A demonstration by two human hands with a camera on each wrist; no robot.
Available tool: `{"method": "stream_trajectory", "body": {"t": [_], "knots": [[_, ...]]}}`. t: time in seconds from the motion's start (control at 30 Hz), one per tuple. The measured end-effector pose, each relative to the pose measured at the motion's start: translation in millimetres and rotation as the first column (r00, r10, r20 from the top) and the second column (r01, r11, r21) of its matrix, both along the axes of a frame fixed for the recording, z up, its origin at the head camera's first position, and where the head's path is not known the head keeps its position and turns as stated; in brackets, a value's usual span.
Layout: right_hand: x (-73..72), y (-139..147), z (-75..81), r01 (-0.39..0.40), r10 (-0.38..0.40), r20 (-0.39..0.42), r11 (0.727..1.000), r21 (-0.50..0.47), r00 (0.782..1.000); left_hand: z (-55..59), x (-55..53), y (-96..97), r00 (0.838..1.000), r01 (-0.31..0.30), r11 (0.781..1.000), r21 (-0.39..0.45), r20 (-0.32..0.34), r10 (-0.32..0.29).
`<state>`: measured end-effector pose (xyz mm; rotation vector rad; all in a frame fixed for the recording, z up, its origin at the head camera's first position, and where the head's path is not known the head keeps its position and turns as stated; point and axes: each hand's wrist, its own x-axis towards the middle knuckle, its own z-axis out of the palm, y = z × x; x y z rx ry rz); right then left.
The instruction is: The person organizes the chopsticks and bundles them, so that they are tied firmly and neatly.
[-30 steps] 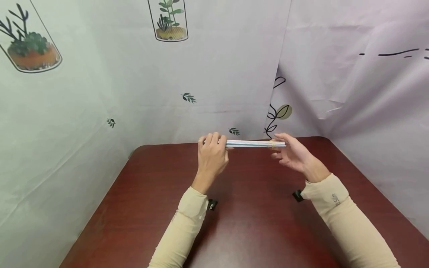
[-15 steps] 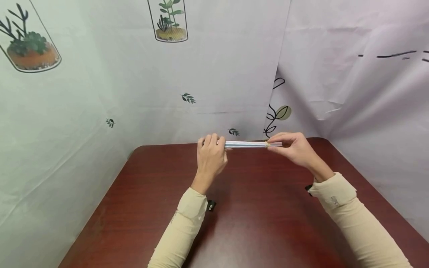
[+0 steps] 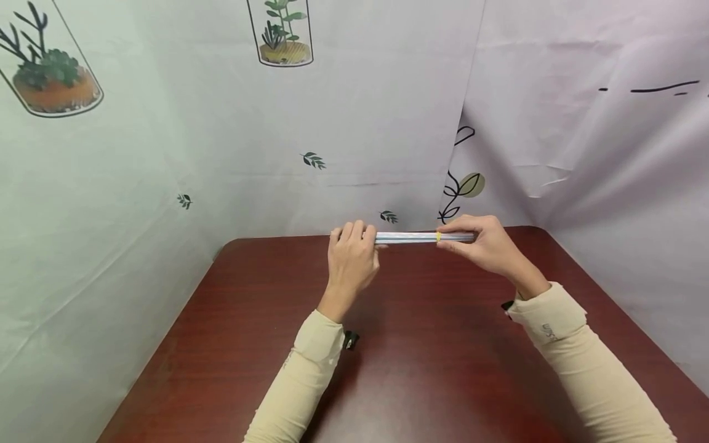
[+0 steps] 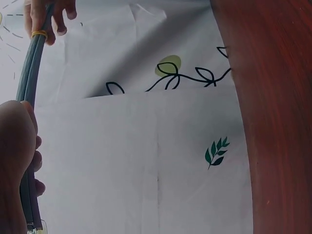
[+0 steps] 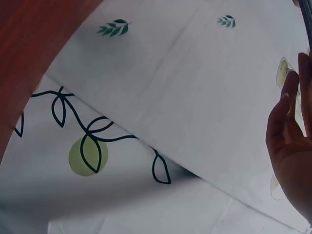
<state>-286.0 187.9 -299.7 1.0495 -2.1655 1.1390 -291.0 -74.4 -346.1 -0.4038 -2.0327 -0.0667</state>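
A bundle of slim pale blue-white chopsticks (image 3: 407, 237) is held level above the far part of the table. My left hand (image 3: 353, 255) grips its left end, fingers curled over the top; in the left wrist view the chopsticks (image 4: 30, 73) look grey-green and run up past my thumb. A yellow rubber band (image 3: 438, 237) circles the bundle toward its right end. My right hand (image 3: 487, 246) pinches there, thumb below and fingers above, with the fingertips right at the band. Beyond the band, the bundle's right end lies between the thumb and fingers. The right wrist view catches only part of this hand (image 5: 290, 146).
The dark red wooden table (image 3: 266, 344) spreads under both arms. Pale printed cloth (image 3: 360, 111) hangs behind and along both sides, close to the table edges. A small black item (image 3: 351, 339) shows beside the left cuff.
My right hand has closed from loose fingers beside the bundle's right end to a pinch at the rubber band. The band sits slightly farther left along the chopsticks. My left hand keeps its grip.
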Motion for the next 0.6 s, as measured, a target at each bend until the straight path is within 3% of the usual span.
{"method": "stream_trajectory", "body": {"t": [0.13,0.2,0.3,0.47,0.6], "knots": [[-3.7,-8.0,-0.2,-0.042,0.046,-0.127,0.998,0.038,0.991,2.3,1.4,1.8,1.000,0.012,1.000,-0.006,-0.013,-0.012],[-4.5,-12.0,0.6,-0.036,0.045,-0.146,0.997,0.068,0.988,3.9,1.6,2.4,1.000,0.013,1.000,-0.008,-0.019,-0.013],[-3.6,-11.8,3.4,-0.007,0.016,-0.111,0.996,0.086,0.994,6.2,0.9,1.6,1.000,0.010,1.000,-0.005,-0.023,-0.010],[-3.4,-3.3,5.0,0.009,-0.008,-0.045,0.999,0.035,0.999,8.1,1.8,-0.1,0.999,-0.013,1.000,-0.003,-0.045,0.012],[-5.4,-5.9,4.6,0.019,-0.008,-0.188,0.998,0.058,0.982,7.6,4.8,1.0,0.998,-0.029,0.999,0.020,-0.050,0.030]]}}
